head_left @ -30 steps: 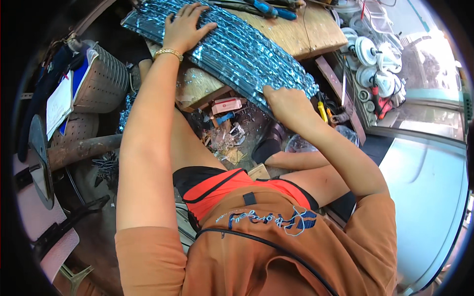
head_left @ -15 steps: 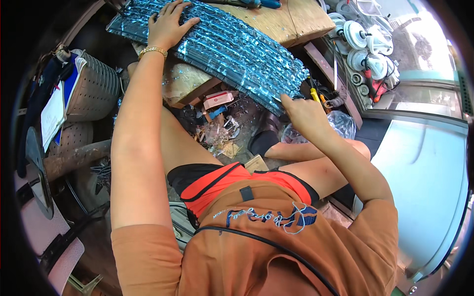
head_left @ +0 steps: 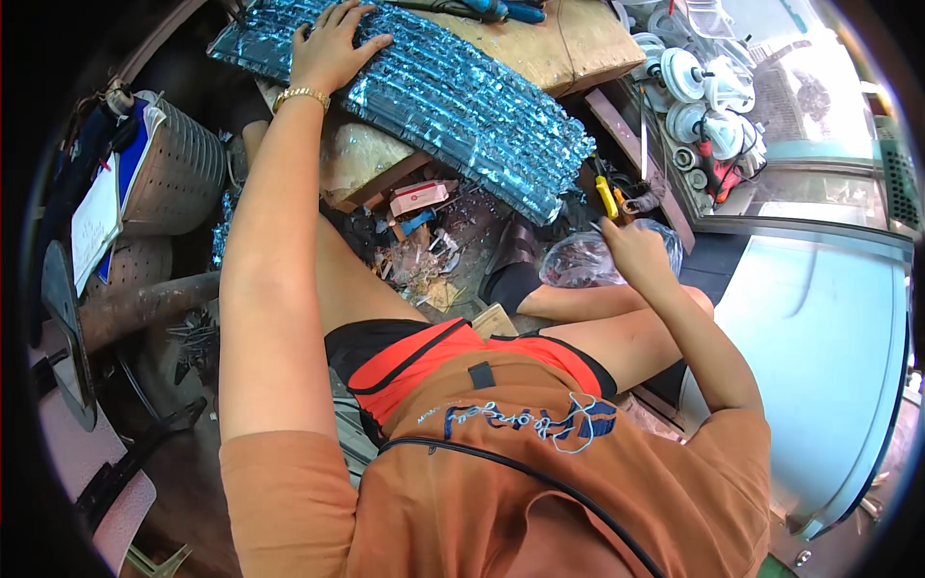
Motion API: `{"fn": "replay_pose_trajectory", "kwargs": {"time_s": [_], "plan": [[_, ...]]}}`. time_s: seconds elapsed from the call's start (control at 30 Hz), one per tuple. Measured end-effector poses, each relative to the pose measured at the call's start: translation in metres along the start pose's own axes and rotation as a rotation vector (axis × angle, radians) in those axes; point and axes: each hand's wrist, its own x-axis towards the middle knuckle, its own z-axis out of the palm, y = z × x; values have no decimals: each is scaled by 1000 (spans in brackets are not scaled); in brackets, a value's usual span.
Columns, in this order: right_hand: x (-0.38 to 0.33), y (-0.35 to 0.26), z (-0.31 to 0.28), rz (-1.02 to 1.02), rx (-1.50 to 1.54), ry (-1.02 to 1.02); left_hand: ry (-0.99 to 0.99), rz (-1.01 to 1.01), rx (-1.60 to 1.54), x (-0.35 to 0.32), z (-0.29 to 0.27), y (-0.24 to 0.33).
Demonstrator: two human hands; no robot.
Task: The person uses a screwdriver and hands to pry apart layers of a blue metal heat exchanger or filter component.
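In the head view, we see our left hand (head_left: 332, 48) lying flat, fingers spread, on the upper end of a long panel of shiny blue-green strips (head_left: 453, 106) that rests slantwise over the wooden worktop (head_left: 554, 43) and juts past its edge above the floor; the hand presses on it and grips nothing. Our right hand (head_left: 631, 246) is off the panel, lowered beside its free end, fingers drawn together as if pinching something small, though we cannot tell what, if anything, it holds. It hovers just over a clear plastic bag (head_left: 588, 260) of dark bits, near a yellow-handled tool (head_left: 607, 197) lying by the worktop's edge. Below the panel the floor is strewn with scraps, among them a small red-and-white box (head_left: 419, 196). White round fan parts (head_left: 708, 96) sit well apart to the right, and a perforated metal basket (head_left: 178, 169) stands to the left. We judge the work on the panel to be midway: it lies steadied and in place, but only one hand tends it, and the other seems occupied with fetching a small item.
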Motion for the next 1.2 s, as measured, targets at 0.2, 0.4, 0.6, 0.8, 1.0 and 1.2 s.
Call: {"fn": "replay_pose_trajectory", "kwargs": {"time_s": [0.2,0.4,0.6,0.8,1.0,1.2], "plan": [[77,34,-73,216,508,257,318,135,213,-6,8,-64],[260,28,-97,36,274,627,798,-386,-314,-26,31,-65],[374,-20,-120,187,243,586,608,-633,-1439,-7,29,-144],[406,-23,-117,199,219,904,921,-706,-1309,23,31,-134],[416,-72,-133,-148,365,715,1065,-654,-1027,61,2,-174],[422,-77,-167,-103,442,590,874,-791,-833,80,-19,-250]]}}
